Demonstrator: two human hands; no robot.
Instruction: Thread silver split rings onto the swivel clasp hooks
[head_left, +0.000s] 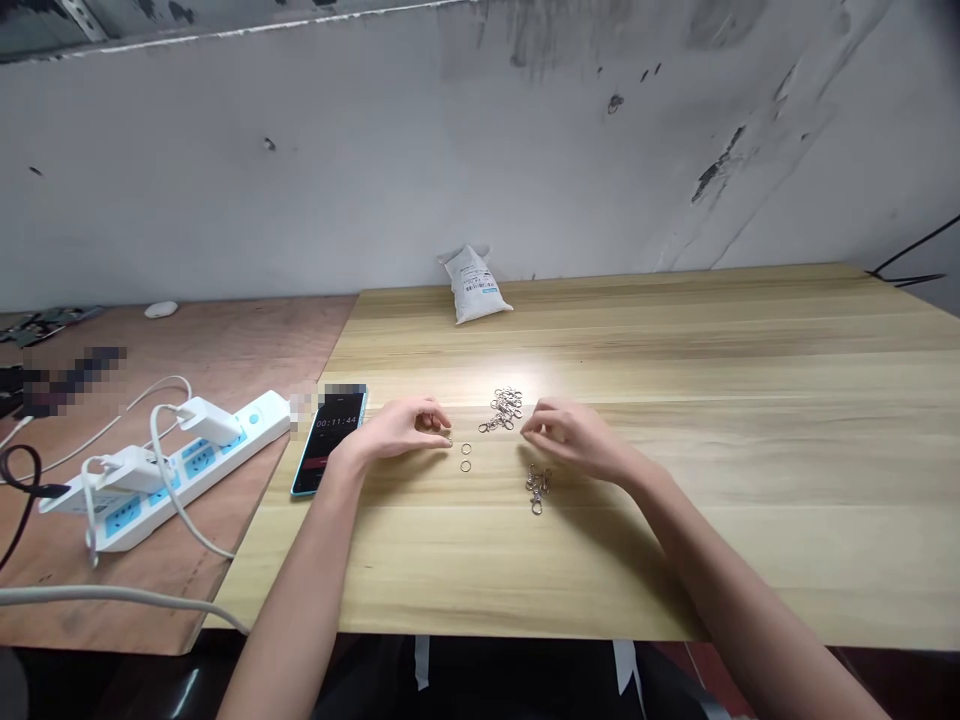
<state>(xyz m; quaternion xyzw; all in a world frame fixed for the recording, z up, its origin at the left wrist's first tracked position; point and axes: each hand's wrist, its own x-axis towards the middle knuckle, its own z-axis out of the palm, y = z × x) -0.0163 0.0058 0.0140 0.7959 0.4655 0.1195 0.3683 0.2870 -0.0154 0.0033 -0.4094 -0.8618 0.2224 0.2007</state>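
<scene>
I have the left grip (pixel 405 430) curled nearly shut just beside two small split rings (pixel 466 449); something small may be pinched there, but I cannot tell. The right grip (pixel 574 440) hangs half open above the surface (pixel 675 560), empty as far as I can see, nearest a heap of clasps and rings (pixel 505 410) and a smaller clump of lobster clasps (pixel 537 488), all mid-surface. A phone (pixel 330 440) showing a timer lies at the left edge, a white bag (pixel 474 285) at the far edge
</scene>
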